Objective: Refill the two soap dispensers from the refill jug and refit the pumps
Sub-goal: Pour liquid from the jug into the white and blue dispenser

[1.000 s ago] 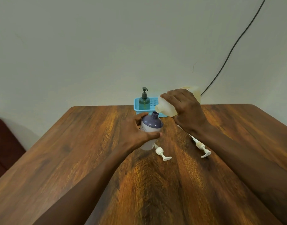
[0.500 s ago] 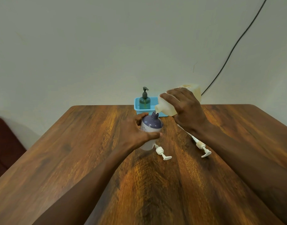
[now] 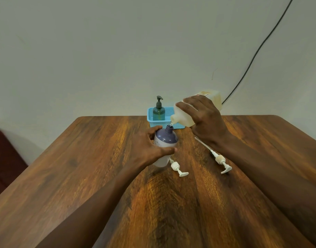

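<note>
Refill jug (image 3: 182,116) tipped over the uncapped soap dispenser (image 3: 165,139)
Towards the middle of the tabletop's (image 3: 92,158) far edge, the left hand (image 3: 147,148) was wrapped round the dispenser's pale body, thumb and fingers curled on it. The right hand (image 3: 206,122) clasped the jug from above, its mouth just over the dispenser's purple neck. Two white pumps lay on the tabletop: the nearer pump (image 3: 177,167) just beside the dispenser's base, the other pump (image 3: 221,161) by the right forearm. At the far edge a blue basket (image 3: 151,120) held a green bottle (image 3: 158,112), its pump on
</note>
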A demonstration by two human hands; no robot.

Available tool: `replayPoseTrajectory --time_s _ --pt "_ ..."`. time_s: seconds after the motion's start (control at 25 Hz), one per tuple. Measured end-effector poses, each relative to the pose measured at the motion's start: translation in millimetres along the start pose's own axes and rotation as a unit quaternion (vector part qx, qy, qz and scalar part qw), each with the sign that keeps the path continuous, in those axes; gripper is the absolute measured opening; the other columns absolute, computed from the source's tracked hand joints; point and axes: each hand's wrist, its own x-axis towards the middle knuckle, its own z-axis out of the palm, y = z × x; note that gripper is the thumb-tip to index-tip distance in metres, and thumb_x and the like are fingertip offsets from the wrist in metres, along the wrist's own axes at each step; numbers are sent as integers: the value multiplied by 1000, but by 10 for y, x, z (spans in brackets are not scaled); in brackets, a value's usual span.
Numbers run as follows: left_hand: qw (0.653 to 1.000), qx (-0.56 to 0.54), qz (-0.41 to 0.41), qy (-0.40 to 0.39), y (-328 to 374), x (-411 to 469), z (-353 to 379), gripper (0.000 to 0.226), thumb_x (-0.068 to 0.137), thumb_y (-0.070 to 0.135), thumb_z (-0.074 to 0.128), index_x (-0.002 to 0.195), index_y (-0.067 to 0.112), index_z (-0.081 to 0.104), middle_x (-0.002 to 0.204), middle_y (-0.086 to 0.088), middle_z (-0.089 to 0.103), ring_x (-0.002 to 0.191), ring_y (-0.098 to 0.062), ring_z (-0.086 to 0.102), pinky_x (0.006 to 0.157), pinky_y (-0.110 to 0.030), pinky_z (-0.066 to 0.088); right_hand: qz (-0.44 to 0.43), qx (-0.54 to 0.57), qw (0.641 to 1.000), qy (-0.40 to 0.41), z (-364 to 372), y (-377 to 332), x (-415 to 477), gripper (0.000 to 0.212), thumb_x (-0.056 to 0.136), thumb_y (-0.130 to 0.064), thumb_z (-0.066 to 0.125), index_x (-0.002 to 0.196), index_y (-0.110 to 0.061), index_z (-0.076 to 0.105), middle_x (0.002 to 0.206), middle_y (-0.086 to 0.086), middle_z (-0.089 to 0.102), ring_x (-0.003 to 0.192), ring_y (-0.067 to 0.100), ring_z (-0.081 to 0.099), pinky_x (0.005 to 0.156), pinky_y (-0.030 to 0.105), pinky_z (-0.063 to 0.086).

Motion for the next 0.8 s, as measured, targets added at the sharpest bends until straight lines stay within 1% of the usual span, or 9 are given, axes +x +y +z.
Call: replayPoseTrajectory --time_s 0.12,0.32,0.44,0.6,0.72,0.8 --pt "1000 2 -1 -1 -6 -4 -3 90 58 59 91 136 23 63 121 8 72 102 -7 68 86 -27 61 -7 -1 1000 3 7 4 6 79 62 -2 92 135 -10 62 130 19 66 119 39 62 106 53 48" --pt "1000 4 -9 -7 -21 -6 -8 103 51 73 81 138 22 62 125 6 71 104 -9 69 87 -29 61 -7 5 1000 2 -3 7 11 79 63 -2 92 135 -10 62 130 20 65 119 40 61 106 54 48" --pt "1000 -3 -9 -10 -23 -12 -16 102 50 73 80 136 21 64 123 6 72 102 -8 69 85 -24 60 -5 6 1000 -1 -4 -2 6 78 63 0 90 135 -10 63 130 19 66 120 40 61 105 54 48" --pt "1000 -10 -10 -14 -11 -31 -28 97 52 68 84 135 22 65 120 6 72 101 -8 69 81 -18 56 -6 2 1000 -5 25 6 -12 78 63 -1 91 135 -11 62 130 19 66 120 39 61 106 53 48" --pt "1000 -10 -6 -12 -4 -30 -25 86 59 50 95 134 22 64 121 6 72 102 -10 68 81 -16 54 -4 4 1000 -10 27 16 -10 79 64 -1 91 136 -12 61 131 19 65 121 39 60 107 54 47" --pt "1000 -9 -4 -9 -5 -25 -16 83 61 45 96 134 22 64 119 7 70 101 -9 67 80 -14 52 -3 5 1000 -10 20 18 -6 79 64 -1 91 136 -12 61 132 19 65 121 39 60 107 55 47"
